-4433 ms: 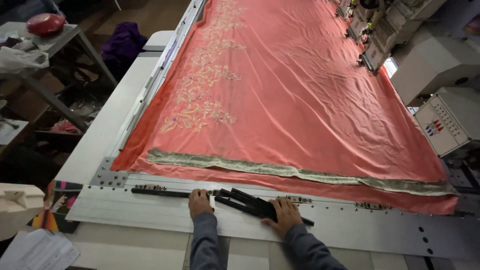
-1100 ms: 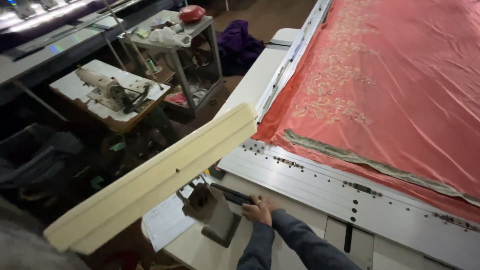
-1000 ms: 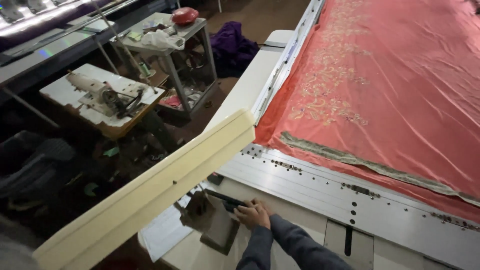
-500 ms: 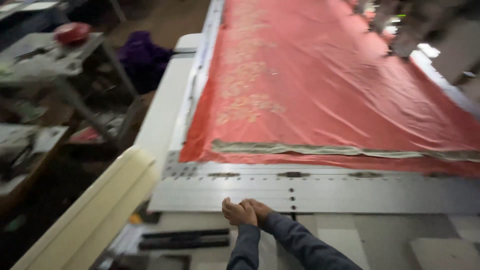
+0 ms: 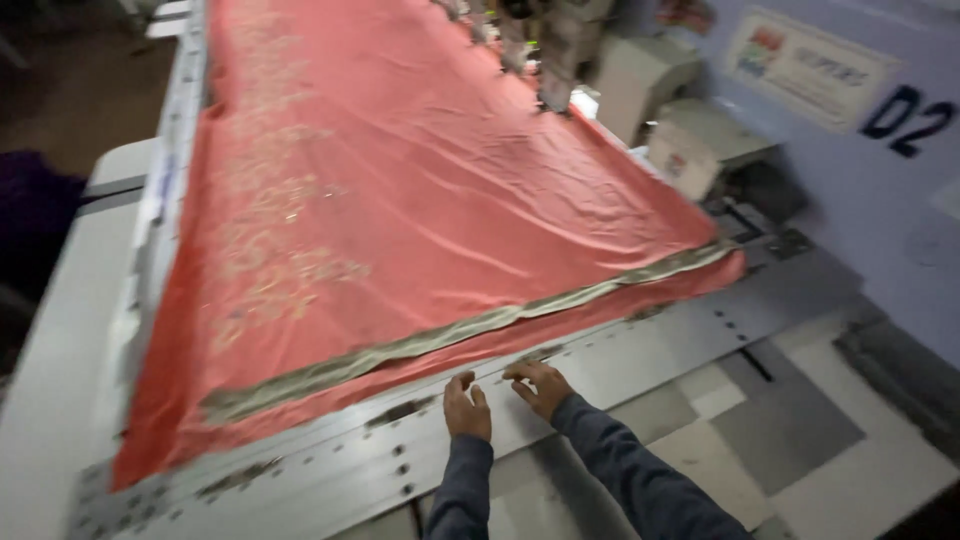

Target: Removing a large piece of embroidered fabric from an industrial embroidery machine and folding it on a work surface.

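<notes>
Head view: both hands lie flat and open, holding nothing, left hand (image 5: 465, 408) and right hand (image 5: 540, 385) close together on the grey metal frame rail (image 5: 640, 345), fingertips toward the near hem of the coral fabric (image 5: 420, 220), probably to steady it. Fabric is spread taut on the table (image 5: 60, 350); long axis runs away from the person, pale border strip (image 5: 470, 330) crosswise.

The coral-red cloth (image 5: 440, 210) (pale embroidery, a greenish-gold border along its near hem) lies spread flat just beyond the fingertips, on the perforated metal frame rail (image 5: 620, 355) under them.
</notes>
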